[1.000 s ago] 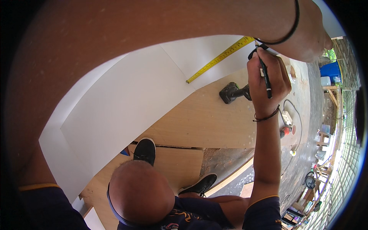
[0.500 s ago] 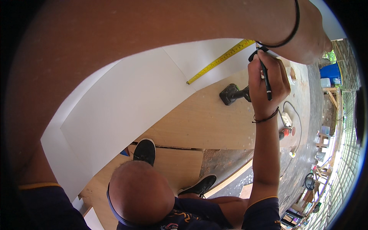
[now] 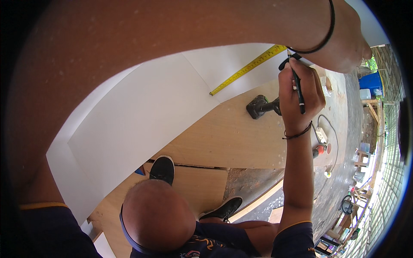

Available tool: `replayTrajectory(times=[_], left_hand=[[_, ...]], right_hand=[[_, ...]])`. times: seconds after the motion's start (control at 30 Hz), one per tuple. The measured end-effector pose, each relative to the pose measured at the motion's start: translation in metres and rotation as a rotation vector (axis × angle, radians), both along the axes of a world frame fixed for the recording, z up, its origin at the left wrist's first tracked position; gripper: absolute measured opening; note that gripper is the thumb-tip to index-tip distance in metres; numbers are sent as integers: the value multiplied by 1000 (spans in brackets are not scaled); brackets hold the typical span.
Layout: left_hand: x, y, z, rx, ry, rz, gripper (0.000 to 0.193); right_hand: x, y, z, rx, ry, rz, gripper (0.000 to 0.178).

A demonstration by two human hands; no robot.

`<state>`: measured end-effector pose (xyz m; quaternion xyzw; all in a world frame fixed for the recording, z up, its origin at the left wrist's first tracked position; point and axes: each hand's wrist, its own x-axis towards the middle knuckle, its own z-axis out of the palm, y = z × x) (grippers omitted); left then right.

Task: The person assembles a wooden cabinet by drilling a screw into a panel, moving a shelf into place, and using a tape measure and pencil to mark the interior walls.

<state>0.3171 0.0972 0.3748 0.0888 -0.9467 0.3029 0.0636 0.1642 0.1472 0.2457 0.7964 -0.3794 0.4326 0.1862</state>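
My right hand pinches a slim black pen, its tip pointing up toward the yellow measuring tape. The tape lies extended across a white panel, from an inner corner to beneath my left wrist. My left forearm arches across the top of the view. My left hand is at the upper right, past the tape; its fingers are mostly hidden, so what they hold does not show. A dark curved piece beside my right fingertips cannot be made out.
A black cordless power tool rests on the wooden board, partly behind my right hand. Further right are a white power strip with a cable and a red-orange tool. A blue bucket stands at the far right. My shoes are below.
My right hand and the pen have shifted very slightly. The tape, the panel and my left arm stay in nearly the same place.
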Motion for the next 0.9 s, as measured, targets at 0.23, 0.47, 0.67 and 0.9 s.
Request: replayTrajectory(times=[0.23,0.47,0.67,0.9], left_hand=[[-11,-4,5,-14,29,-11,29],[-5,1,-2,-18,21,-11,29],[-13,-1,-1,-18,30,-7,29],[10,9,4,-31,-31,78,28]], right_hand=[[-9,1,4,7,9,-13,16],[-11,0,2,5,23,-13,17],[-15,2,3,8,24,-42,17],[7,-1,1,-15,-34,20,17]])
